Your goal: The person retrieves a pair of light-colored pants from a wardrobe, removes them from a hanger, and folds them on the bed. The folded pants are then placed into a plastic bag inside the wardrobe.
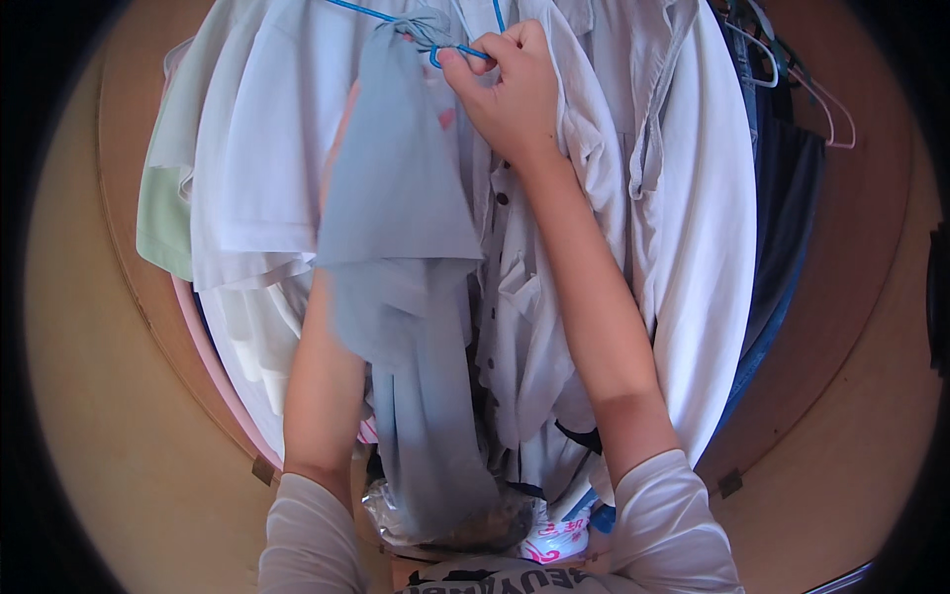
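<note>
A grey garment (404, 171) hangs bunched at its top around a blue clothes hanger (364, 10), and its long lower part drops towards me. My right hand (512, 89) pinches the end of the hanger between thumb and fingers, just right of the bunched cloth. The grey garment covers nearly all of my left hand; only a little skin (446, 118) shows beside the cloth, so its fingers cannot be made out. Behind both arms hang white garments, among them a white shirt with dark buttons (502, 199).
White garments (274, 148) and a light green one (165, 223) hang at left. Dark trousers (787, 215) and a pink hanger (846, 122) are at right. Below lie a clear plastic bag (390, 520) and a printed bag (560, 536). Wooden wardrobe panels (872, 245) stand on both sides.
</note>
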Demonstrator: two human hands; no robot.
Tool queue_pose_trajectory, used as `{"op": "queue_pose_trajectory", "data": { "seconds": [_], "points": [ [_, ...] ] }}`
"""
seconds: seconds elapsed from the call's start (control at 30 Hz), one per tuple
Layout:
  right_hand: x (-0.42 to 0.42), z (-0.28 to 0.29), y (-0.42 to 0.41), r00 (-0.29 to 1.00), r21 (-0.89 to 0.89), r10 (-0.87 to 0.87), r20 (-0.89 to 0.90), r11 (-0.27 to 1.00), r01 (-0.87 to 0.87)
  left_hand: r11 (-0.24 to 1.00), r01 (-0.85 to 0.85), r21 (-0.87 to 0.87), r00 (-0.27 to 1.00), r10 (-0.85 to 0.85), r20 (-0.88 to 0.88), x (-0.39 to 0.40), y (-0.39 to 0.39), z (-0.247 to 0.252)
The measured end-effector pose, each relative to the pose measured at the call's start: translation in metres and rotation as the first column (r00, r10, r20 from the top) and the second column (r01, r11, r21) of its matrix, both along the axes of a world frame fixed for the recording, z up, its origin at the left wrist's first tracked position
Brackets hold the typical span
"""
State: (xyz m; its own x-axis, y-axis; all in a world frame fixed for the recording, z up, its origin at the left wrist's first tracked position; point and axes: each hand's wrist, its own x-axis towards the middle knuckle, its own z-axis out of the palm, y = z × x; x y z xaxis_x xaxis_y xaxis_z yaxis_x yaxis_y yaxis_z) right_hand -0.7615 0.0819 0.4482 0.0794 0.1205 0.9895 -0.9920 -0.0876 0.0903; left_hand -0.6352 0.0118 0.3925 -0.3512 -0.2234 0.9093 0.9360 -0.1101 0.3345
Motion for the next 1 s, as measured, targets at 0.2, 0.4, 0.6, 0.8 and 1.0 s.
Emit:
{"op": "queue_pose_trajectory", "data": {
  "seconds": [0.2,0.4,0.6,0.8,1.0],
  "points": [
    [0.019,0.003,0.019,0.977,-0.073,-0.203,-0.068,0.977,0.198,0.912,-0.327,-0.247,0.922,0.366,0.130,-0.021,-0.007,-0.018],
    [0.025,0.003,0.022,0.940,-0.042,-0.336,-0.060,0.942,0.334,0.843,-0.470,-0.262,0.853,0.510,0.114,-0.012,-0.012,-0.035],
    [-0.008,-0.001,0.013,0.841,-0.053,-0.539,-0.040,0.842,0.537,0.909,-0.143,-0.391,0.787,0.344,0.512,-0.008,-0.005,-0.070],
    [-0.070,-0.007,-0.030,0.921,0.015,-0.364,0.139,0.931,0.366,0.870,-0.080,-0.487,0.777,0.360,0.516,-0.026,-0.023,-0.113],
    [-0.044,-0.006,-0.047,0.938,0.015,0.241,0.248,0.967,-0.253,0.884,-0.043,-0.465,0.827,0.293,0.480,-0.028,-0.031,-0.121]
  ]
}}
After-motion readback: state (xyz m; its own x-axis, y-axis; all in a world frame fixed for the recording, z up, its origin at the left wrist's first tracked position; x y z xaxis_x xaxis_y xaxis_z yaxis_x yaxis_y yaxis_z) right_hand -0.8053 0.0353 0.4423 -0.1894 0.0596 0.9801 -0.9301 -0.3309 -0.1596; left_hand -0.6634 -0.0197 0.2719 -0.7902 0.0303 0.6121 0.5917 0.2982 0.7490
